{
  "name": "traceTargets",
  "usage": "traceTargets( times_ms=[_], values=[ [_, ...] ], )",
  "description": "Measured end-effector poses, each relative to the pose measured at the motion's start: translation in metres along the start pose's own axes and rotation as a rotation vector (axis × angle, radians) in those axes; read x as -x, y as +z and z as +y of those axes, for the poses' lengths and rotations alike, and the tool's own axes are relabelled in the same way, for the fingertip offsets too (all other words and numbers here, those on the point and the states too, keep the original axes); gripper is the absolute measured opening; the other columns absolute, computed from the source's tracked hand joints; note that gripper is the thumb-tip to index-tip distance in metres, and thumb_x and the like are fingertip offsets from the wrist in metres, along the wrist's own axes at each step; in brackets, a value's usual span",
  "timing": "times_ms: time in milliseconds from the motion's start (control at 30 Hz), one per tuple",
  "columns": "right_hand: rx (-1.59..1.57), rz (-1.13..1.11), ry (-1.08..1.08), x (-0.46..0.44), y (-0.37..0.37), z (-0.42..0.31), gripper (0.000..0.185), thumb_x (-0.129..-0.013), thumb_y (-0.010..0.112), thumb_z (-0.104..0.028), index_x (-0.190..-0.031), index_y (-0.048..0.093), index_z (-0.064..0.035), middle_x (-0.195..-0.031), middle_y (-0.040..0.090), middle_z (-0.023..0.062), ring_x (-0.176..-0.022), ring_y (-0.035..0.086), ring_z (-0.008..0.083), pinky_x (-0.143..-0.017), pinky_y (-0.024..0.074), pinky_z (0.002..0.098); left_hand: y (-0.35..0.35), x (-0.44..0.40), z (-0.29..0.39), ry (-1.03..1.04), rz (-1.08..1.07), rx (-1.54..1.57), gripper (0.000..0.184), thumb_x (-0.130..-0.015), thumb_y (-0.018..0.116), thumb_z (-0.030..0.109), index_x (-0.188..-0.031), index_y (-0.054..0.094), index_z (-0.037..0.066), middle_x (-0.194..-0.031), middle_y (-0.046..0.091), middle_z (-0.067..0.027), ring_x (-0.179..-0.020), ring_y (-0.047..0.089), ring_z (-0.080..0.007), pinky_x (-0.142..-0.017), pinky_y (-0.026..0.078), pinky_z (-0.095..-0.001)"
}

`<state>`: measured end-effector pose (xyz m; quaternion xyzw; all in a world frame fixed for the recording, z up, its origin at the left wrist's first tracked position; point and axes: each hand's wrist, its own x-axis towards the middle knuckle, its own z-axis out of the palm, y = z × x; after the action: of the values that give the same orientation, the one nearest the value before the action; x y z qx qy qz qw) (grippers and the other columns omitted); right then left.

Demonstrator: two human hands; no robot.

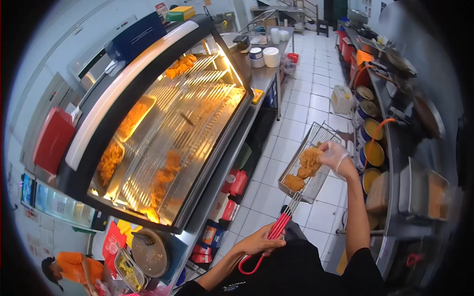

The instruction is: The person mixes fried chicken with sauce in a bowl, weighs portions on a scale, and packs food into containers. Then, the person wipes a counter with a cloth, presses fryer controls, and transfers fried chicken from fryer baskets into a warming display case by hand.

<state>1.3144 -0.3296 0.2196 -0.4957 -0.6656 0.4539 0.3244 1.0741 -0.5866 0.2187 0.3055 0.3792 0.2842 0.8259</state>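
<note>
A wire fry basket (pixel 316 183) hangs over the floor in front of me, tilted, with several golden fried chicken pieces (pixel 295 183) in it. My left hand (pixel 261 241) is closed around the basket's red handle (pixel 280 226), whose looped end sticks out below the fingers. My right hand (pixel 335 157), in a clear plastic glove, reaches into the basket from the right. Its fingers are closed on a fried chicken piece (pixel 310 158) at the upper part of the basket. The glove partly covers that piece.
A lit glass display warmer (pixel 197 118) with trays of fried food stands at left. Large tins (pixel 371 153) and a jerrycan (pixel 341 99) line the right side. White tiles (pixel 266 172) run between the counters. A person in orange (pixel 74 269) is at lower left.
</note>
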Motion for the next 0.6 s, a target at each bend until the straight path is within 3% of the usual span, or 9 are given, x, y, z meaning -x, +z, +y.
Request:
traceTargets(
  times_ms=[33,133,200,333,367,433,467,500,600],
  values=[
    [-0.045,-0.031,0.019,-0.024,-0.001,-0.015,0.021,-0.073,0.07,-0.013,-0.089,0.063,-0.0013,-0.079,0.063,0.0029,-0.073,0.06,0.0127,-0.065,0.0485,0.0268,-0.007,-0.016,0.01,0.031,0.035,-0.012,0.043,-0.085,0.074,0.02,-0.108,0.04,0.007,-0.07,0.042,0.0033,-0.044,0.037,-0.005,-0.038,0.032,-0.0206],
    [-0.184,-0.091,0.092,-0.1,0.021,-0.05,0.023,-0.074,0.071,-0.013,-0.092,0.063,-0.0015,-0.083,0.064,0.004,-0.073,0.06,0.0138,-0.066,0.049,0.0263,-0.029,-0.057,0.034,0.075,0.113,-0.02,0.044,-0.084,0.075,0.021,-0.107,0.041,0.006,-0.071,0.044,0.003,-0.045,0.038,-0.0055,-0.039,0.032,-0.0209],
    [-0.399,-0.301,0.007,-0.161,0.054,-0.049,0.028,-0.076,0.071,-0.012,-0.099,0.059,-0.0006,-0.083,0.06,0.0026,-0.074,0.059,0.0107,-0.063,0.0505,0.0245,-0.048,-0.073,0.05,0.03,0.119,0.04,0.043,-0.082,0.075,0.017,-0.109,0.043,0.009,-0.077,0.046,0.0029,-0.05,0.039,-0.004,-0.041,0.035,-0.0207],
    [-0.263,-0.497,0.091,-0.249,0.129,-0.136,0.017,-0.077,0.069,-0.014,-0.09,0.062,-0.0046,-0.074,0.059,0.0019,-0.061,0.056,0.0115,-0.053,0.0453,0.0267,-0.079,-0.107,0.075,0.059,0.127,0.166,0.043,-0.081,0.076,0.019,-0.108,0.043,0.01,-0.073,0.044,0.004,-0.048,0.036,-0.0035,-0.041,0.033,-0.0202],
    [-0.207,-0.451,-0.324,-0.298,0.165,-0.113,0.014,-0.078,0.067,-0.014,-0.084,0.061,-0.0043,-0.07,0.057,0.002,-0.058,0.054,0.0117,-0.05,0.0429,0.0279,-0.087,-0.117,0.084,0.078,0.124,0.197,0.043,-0.082,0.075,0.018,-0.108,0.043,0.01,-0.069,0.043,0.0045,-0.046,0.034,-0.0037,-0.041,0.032,-0.0207],
    [-0.293,-0.398,-0.312,-0.356,0.211,-0.12,0.014,-0.079,0.066,-0.016,-0.075,0.06,-0.0042,-0.067,0.056,0.0027,-0.054,0.052,0.0128,-0.048,0.0406,0.0298,-0.11,-0.14,0.099,0.114,0.111,0.249,0.041,-0.083,0.074,0.018,-0.107,0.042,0.01,-0.065,0.04,0.0053,-0.044,0.032,-0.0038,-0.041,0.031,-0.0213],
    [-0.427,-0.388,0.123,-0.364,0.225,-0.147,0.017,-0.08,0.066,-0.018,-0.072,0.059,-0.0045,-0.067,0.056,0.0034,-0.053,0.051,0.0139,-0.048,0.0407,0.0305,-0.128,-0.153,0.101,0.124,0.106,0.273,0.04,-0.083,0.074,0.019,-0.106,0.043,0.01,-0.063,0.039,0.0057,-0.044,0.032,-0.0038,-0.041,0.031,-0.0213],
    [-0.27,-0.323,0.135,-0.388,0.24,-0.157,0.021,-0.081,0.067,-0.025,-0.074,0.061,-0.0058,-0.069,0.058,0.004,-0.056,0.054,0.0165,-0.052,0.0447,0.0316,-0.142,-0.157,0.102,0.13,0.101,0.296,0.039,-0.084,0.074,0.02,-0.105,0.043,0.01,-0.062,0.038,0.006,-0.044,0.033,-0.0038,-0.041,0.031,-0.0213],
    [0.356,-0.156,-0.239,-0.477,0.302,-0.142,0.023,-0.082,0.065,-0.028,-0.086,0.064,-0.0058,-0.079,0.063,0.0043,-0.064,0.061,0.0205,-0.056,0.0484,0.0331,-0.182,-0.183,0.121,0.129,0.042,0.306,0.038,-0.084,0.074,0.024,-0.102,0.044,0.009,-0.061,0.039,0.0055,-0.045,0.034,-0.0042,-0.041,0.031,-0.022]
  ],
)
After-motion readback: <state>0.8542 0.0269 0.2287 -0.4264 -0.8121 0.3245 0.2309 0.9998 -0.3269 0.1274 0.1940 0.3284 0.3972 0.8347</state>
